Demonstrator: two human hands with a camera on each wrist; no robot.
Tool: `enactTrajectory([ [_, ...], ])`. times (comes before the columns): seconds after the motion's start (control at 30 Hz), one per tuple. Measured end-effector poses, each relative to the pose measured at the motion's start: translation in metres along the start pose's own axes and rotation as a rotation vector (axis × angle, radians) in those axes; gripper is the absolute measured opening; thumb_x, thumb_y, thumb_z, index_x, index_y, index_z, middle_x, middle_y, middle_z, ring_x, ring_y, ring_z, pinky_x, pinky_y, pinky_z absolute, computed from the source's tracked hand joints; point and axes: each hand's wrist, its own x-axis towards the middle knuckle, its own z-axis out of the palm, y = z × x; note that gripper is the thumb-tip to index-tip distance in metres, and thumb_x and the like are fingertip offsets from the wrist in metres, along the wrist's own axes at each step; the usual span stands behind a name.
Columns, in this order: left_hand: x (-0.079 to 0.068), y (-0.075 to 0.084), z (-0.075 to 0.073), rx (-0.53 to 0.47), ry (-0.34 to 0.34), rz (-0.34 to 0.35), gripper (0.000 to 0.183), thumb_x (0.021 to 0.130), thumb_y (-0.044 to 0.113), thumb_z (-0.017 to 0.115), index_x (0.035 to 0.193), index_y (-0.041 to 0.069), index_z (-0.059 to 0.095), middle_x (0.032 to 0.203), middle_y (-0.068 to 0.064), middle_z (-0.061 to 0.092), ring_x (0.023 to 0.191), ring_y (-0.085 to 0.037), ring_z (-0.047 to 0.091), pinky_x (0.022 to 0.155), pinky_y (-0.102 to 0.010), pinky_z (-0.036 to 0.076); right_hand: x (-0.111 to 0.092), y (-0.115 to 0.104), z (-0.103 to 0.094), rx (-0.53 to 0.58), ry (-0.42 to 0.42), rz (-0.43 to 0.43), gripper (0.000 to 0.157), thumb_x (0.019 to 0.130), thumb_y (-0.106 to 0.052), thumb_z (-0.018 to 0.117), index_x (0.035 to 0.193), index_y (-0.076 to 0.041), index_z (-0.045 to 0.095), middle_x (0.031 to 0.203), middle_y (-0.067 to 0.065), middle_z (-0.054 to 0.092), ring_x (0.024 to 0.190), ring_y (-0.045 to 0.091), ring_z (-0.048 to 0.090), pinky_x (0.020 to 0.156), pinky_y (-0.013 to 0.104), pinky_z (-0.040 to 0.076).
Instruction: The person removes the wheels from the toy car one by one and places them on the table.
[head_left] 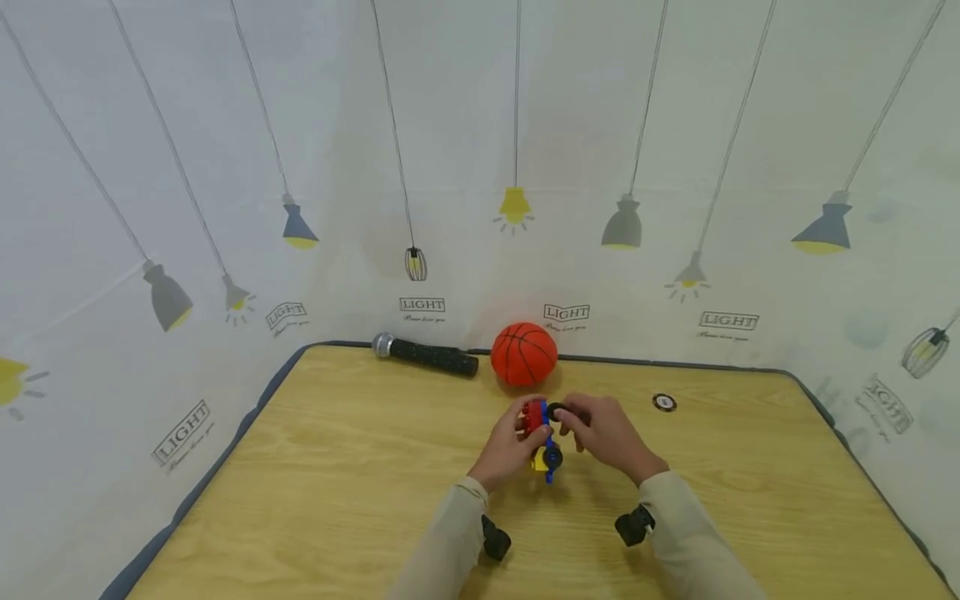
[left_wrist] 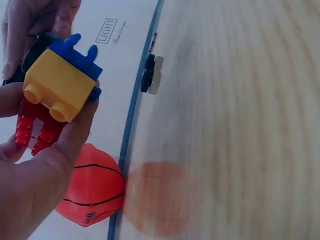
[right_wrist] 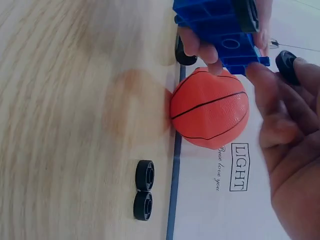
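Note:
My left hand (head_left: 512,446) grips a toy car made of building bricks (head_left: 536,417), with a blue base, a yellow block (left_wrist: 62,82) and red pieces (left_wrist: 42,127). One black wheel (head_left: 552,457) is mounted at the near end of its base. A second black wheel (right_wrist: 287,67) is pinched between the thumb and fingers of my right hand (head_left: 609,429), right beside a blue axle stub (right_wrist: 264,61) at the far end. In the right wrist view the car's blue underside (right_wrist: 220,37) faces the camera.
Behind the car, a red basketball (head_left: 523,354) sits at the table's back edge, with a microphone (head_left: 427,353) to its left. A round chip (head_left: 664,402) lies at right. Two black wheels (right_wrist: 145,175) stand side by side on the wooden table (head_left: 337,467).

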Motion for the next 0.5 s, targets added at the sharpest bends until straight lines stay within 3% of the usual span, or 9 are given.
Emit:
enactTrajectory([
  [0.1,-0.001,0.003,-0.001,0.004,-0.006,0.018,0.045,0.102,0.022,0.059,0.145,0.030,0.046,0.130,-0.015,0.056,0.098,-0.017,0.065,0.073,-0.028,0.054,-0.001,0.004,-0.002,0.001,0.023,0.055,0.021,0.103,-0.024,0.057,0.097,-0.012,0.073,0.078,0.005,0.071,0.055,0.013,0.059,0.050,0.024,0.045],
  [0.3,-0.003,0.001,-0.002,0.031,-0.014,0.001,0.046,0.101,0.022,0.061,0.145,0.029,0.047,0.129,-0.016,0.061,0.102,-0.020,0.064,0.078,-0.031,0.056,-0.009,0.014,-0.006,0.070,0.138,0.124,0.022,0.099,-0.024,0.064,0.108,-0.008,0.077,0.072,0.012,0.071,0.061,0.017,0.064,0.053,0.024,0.045],
  [0.5,-0.006,0.002,-0.008,0.027,-0.015,-0.029,0.046,0.101,0.024,0.062,0.143,0.033,0.047,0.128,-0.014,0.063,0.104,-0.020,0.064,0.082,-0.033,0.057,-0.016,0.024,-0.014,0.155,0.193,0.220,0.024,0.098,-0.023,0.067,0.112,-0.007,0.076,0.088,0.018,0.074,0.063,0.019,0.064,0.055,0.026,0.049],
])
